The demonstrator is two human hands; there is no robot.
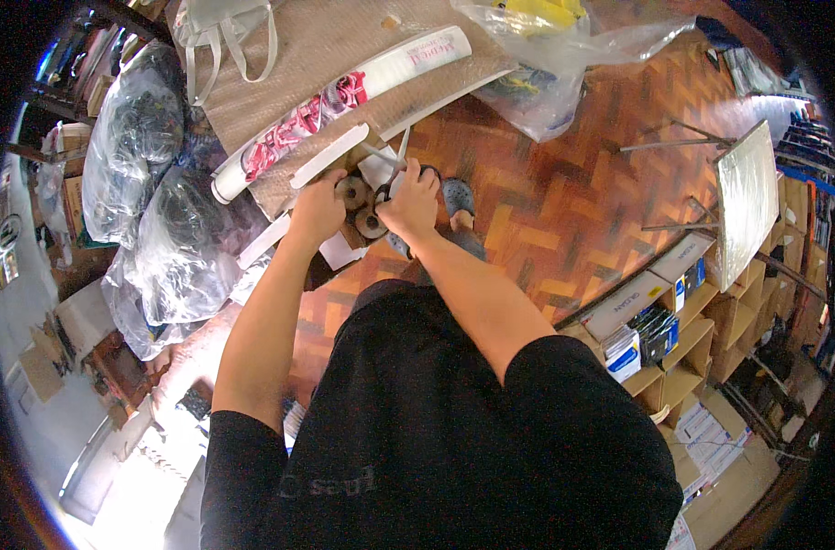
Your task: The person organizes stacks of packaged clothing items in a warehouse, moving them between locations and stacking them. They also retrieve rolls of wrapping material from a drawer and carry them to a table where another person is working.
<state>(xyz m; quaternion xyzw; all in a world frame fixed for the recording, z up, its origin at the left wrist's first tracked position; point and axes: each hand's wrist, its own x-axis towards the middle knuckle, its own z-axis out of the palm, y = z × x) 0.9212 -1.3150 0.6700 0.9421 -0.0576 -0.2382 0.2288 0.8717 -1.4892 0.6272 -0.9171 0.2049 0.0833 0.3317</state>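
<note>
My right hand [412,199] holds a pair of scissors [402,146] by the handles, with the blades pointing away from me and spread apart. My left hand [319,206] rests beside rolls of tape [352,193] with brown cores, its fingertips touching the nearest one; whether it grips the roll is not plain. The rolls sit in an open cardboard box between my hands. A white strip [330,157] lies just beyond my left hand. Past it, a long white printed roll [307,120] lies slanting across a brown wrapped surface [252,110].
Clear plastic bags of dark goods [177,240] stand at the left. A transparent bag [541,89] lies at the top on the wooden parquet floor [527,192]. Cardboard shelving [679,344] and a tilted board on legs [747,206] stand at the right.
</note>
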